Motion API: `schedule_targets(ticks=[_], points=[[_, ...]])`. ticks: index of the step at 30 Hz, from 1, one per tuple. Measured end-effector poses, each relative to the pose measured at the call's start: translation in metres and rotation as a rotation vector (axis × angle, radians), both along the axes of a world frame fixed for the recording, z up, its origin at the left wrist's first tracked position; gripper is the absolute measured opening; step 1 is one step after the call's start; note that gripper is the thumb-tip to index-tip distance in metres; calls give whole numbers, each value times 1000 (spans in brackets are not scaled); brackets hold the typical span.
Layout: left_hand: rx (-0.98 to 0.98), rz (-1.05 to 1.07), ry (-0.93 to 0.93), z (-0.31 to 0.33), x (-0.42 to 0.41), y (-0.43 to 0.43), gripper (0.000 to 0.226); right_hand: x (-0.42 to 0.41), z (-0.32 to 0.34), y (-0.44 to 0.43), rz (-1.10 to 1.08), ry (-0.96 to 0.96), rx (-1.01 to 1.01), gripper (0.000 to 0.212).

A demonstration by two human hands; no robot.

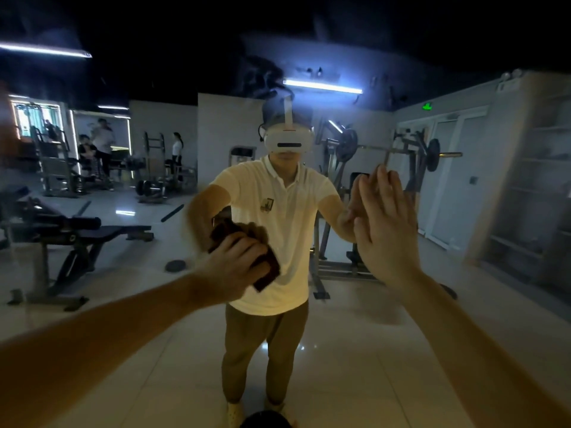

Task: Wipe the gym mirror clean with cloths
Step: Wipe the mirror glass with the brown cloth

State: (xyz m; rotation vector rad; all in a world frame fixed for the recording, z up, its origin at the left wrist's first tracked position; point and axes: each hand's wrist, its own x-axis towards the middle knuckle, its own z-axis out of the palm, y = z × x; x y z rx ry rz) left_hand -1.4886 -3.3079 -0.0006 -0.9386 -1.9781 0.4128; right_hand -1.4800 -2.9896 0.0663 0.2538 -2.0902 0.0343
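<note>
The gym mirror (154, 350) fills almost the whole head view and reflects me and the room behind. My left hand (230, 268) grips a dark reddish-brown cloth (267, 270) and holds it against the glass at chest height of my reflection. The cloth and its reflection look blurred. My right hand (386, 230) lies flat on the mirror to the right, fingers straight and pointing up, meeting its own reflection.
In the reflection: a weight bench (77, 233) at left, a barbell rack (386, 156) behind me, a weight plate (175, 265) on the tiled floor, people standing far left. A pale wall or cabinet edge (525, 180) borders the mirror at right.
</note>
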Motion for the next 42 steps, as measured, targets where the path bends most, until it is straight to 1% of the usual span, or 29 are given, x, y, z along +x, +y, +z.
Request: schedule_targets(ticks=[2, 5, 7, 9, 12, 14, 15, 17, 19, 20, 23, 25, 26, 28, 29, 30, 31, 32, 34, 35, 37, 38, 40, 42], points=[[7, -28, 19, 1, -7, 50, 63, -2, -1, 5, 31, -7, 21, 65], [-39, -83, 77, 15, -11, 108, 51, 1, 0, 7, 68, 20, 35, 67], [-76, -108, 105, 29, -14, 112, 47, 6, 3, 4, 72, 48, 14, 68], [-56, -93, 125, 48, -13, 81, 57, 10, 12, 3, 97, 96, -21, 63], [79, -37, 173, 80, -8, -1, 70, 7, 31, 1, 131, 188, -52, 55], [173, 43, 210, 95, -3, -50, 70, 1, 40, -3, 119, 215, -28, 52], [254, 72, 217, 101, -3, -63, 69, -3, 42, -5, 108, 211, -22, 52], [489, 105, 248, 103, -11, -57, 67, -10, 40, -11, 94, 204, -34, 54], [699, 105, 265, 96, -23, -12, 61, -14, 36, -12, 107, 218, -40, 55], [749, 91, 255, 93, -27, 19, 54, -15, 35, -10, 120, 221, -36, 55], [736, 22, 269, 93, -24, 111, 32, -11, 38, 0, 187, 199, -32, 55], [629, -57, 245, 90, -17, 157, 29, -7, 43, 7, 225, 186, -50, 57], [532, -100, 227, 88, -14, 170, 28, -5, 46, 9, 229, 177, -53, 58], [297, -182, 193, 88, -15, 169, 31, 1, 54, 13, 213, 168, -46, 60], [205, -199, 183, 92, -16, 154, 34, 3, 60, 16, 204, 163, -49, 62], [154, -205, 194, 100, -15, 134, 36, 5, 67, 19, 189, 159, -68, 64], [147, -187, 218, 109, -14, 108, 38, 4, 74, 22, 164, 161, -98, 66], [198, -159, 231, 119, -15, 80, 39, 3, 80, 25, 130, 172, -123, 67], [368, -69, 240, 144, -14, 18, 40, -7, 86, 27, 63, 202, -143, 66], [429, 0, 282, 158, -14, -11, 45, -14, 86, 26, 44, 219, -144, 66], [512, 97, 435, 176, -15, -50, 50, -26, 81, 21, 16, 264, -146, 65], [567, 112, 486, 180, -18, -51, 49, -31, 79, 19, 9, 282, -153, 64], [666, 150, 521, 176, -27, -14, 51, -35, 77, 17, 18, 313, -173, 63], [654, 100, 560, 164, -35, 49, 53, -33, 78, 16, 44, 329, -186, 62]])
